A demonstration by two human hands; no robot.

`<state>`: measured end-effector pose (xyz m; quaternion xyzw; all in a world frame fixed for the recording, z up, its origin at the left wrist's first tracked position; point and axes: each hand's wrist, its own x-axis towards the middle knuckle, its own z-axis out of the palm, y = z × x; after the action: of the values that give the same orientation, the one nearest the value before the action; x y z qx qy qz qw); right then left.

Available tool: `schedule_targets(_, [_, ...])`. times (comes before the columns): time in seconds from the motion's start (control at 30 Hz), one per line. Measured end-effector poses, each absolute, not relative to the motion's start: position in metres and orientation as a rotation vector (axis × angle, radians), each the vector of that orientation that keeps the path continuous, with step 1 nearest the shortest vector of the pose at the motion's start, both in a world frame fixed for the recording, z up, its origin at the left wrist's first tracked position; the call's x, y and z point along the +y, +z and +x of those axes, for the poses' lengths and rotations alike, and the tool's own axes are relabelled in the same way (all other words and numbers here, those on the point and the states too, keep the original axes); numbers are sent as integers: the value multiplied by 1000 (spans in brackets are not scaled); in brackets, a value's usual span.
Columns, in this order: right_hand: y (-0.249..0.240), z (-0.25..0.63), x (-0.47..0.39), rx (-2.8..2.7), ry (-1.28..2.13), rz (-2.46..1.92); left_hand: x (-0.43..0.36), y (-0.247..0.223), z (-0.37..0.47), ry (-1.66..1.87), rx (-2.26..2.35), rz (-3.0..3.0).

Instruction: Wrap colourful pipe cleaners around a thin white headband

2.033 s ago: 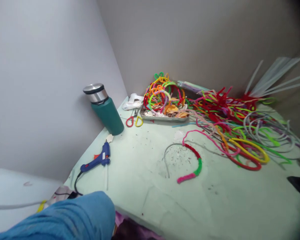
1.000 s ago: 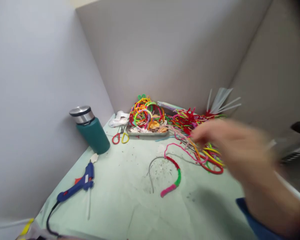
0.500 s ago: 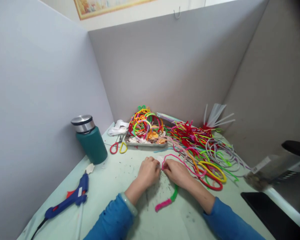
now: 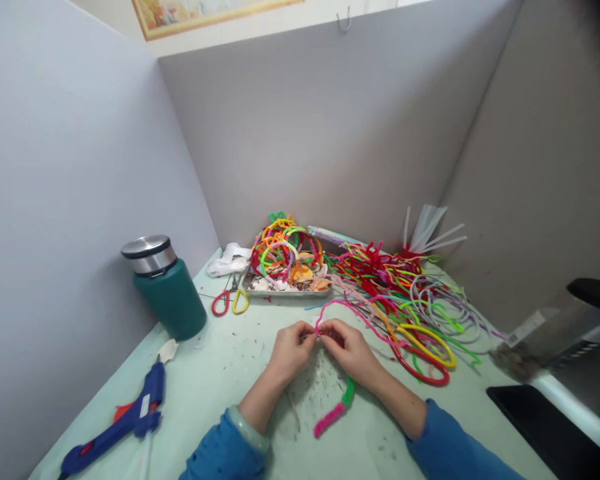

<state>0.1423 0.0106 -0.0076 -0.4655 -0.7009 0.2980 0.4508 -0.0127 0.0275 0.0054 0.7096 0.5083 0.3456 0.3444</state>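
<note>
My left hand [image 4: 291,352] and my right hand [image 4: 354,352] meet fingertip to fingertip above the table, both closed in a pinch. Between them they grip a thin pink pipe cleaner [image 4: 336,302]; its strand arcs up and away to the right, toward the heap. Fingers cover the pinched spot, so what else is held there is hidden. From beneath my right hand a thicker fuzzy piece, green then pink [image 4: 330,419], comes out onto the table. Whether it joins the pink strand I cannot tell.
Red-and-yellow-handled scissors [image 4: 425,353] lie right of my hands, by a tangled heap of pipe cleaners [image 4: 375,267]. Behind is a metal tray [image 4: 285,293] of colourful rings and scraps. Leftward are smaller scissors [image 4: 230,301], a green bottle [image 4: 173,297] and a blue glue gun [image 4: 135,413].
My hands have come closer together, and their fingertips now meet around the pink pipe cleaner. A whitish thing between them earlier is now mostly hidden. The view has shifted slightly.
</note>
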Motion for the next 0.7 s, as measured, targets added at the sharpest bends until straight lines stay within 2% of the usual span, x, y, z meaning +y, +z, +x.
schedule_targets(0.7, [-9,145,11,-1656,944,-1062,35,-5,-15,961,1186,1605])
